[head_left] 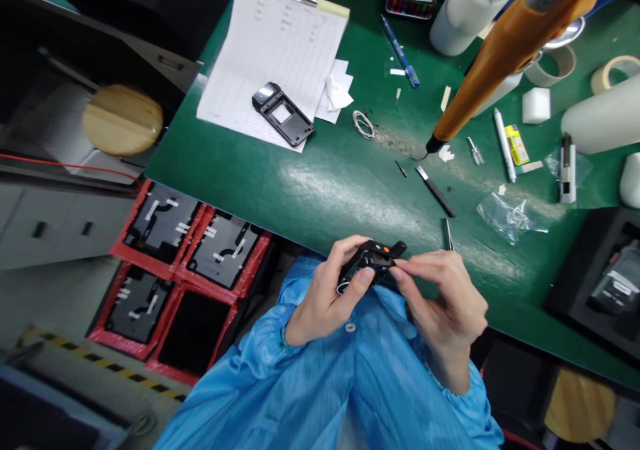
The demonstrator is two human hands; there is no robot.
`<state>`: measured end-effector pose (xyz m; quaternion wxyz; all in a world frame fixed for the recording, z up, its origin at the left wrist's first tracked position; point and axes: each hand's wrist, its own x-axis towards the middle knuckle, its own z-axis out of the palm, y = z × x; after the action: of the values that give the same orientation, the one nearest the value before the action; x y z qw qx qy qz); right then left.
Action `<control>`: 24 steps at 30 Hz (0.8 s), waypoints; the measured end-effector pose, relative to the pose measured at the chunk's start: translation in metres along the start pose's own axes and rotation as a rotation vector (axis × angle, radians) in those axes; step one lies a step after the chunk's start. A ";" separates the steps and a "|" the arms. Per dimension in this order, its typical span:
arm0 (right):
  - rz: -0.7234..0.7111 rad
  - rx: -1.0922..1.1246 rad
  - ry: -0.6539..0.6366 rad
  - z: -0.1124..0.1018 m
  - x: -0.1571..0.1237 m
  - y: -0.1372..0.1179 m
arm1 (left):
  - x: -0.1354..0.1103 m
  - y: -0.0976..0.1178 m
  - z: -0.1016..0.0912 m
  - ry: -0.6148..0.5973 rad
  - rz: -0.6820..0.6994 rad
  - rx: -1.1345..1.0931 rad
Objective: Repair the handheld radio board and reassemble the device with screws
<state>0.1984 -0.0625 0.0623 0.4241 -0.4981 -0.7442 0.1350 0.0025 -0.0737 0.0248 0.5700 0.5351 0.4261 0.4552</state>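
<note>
My left hand (334, 289) is closed around a small black handheld device (371, 258) with an orange button on its side, held tilted at the table's front edge. At the device's right end my right hand (443, 295) pinches with thumb and forefinger; what lies between those fingertips is too small to make out. A metal pair of tweezers (449, 233) shows just beyond the right knuckles, its lower part hidden. Farther off, a black device housing (283, 113) with a square window rests on the clipboard papers (270, 43).
An orange-handled power screwdriver (480, 70) hangs over the green table (330, 190). A dark-handled blade tool (436, 192), a coil of wire (363, 125), a blue pen (400, 50) and a plastic bag (513, 217) lie about. Red-wrapped trays (179, 273) stand lower left; a black foam box (590, 270) is right.
</note>
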 end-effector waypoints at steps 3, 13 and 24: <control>0.014 0.006 0.003 -0.002 -0.002 0.000 | 0.000 0.001 0.000 -0.016 0.009 0.004; 0.080 -0.042 0.008 -0.004 -0.001 -0.002 | -0.001 -0.001 0.004 0.011 0.020 -0.009; 0.085 -0.057 0.044 0.006 -0.003 -0.007 | 0.000 -0.003 0.005 0.113 0.028 0.022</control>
<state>0.1900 -0.0670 0.0615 0.4200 -0.5441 -0.7162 0.1205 0.0072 -0.0747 0.0222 0.5329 0.5206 0.4549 0.4879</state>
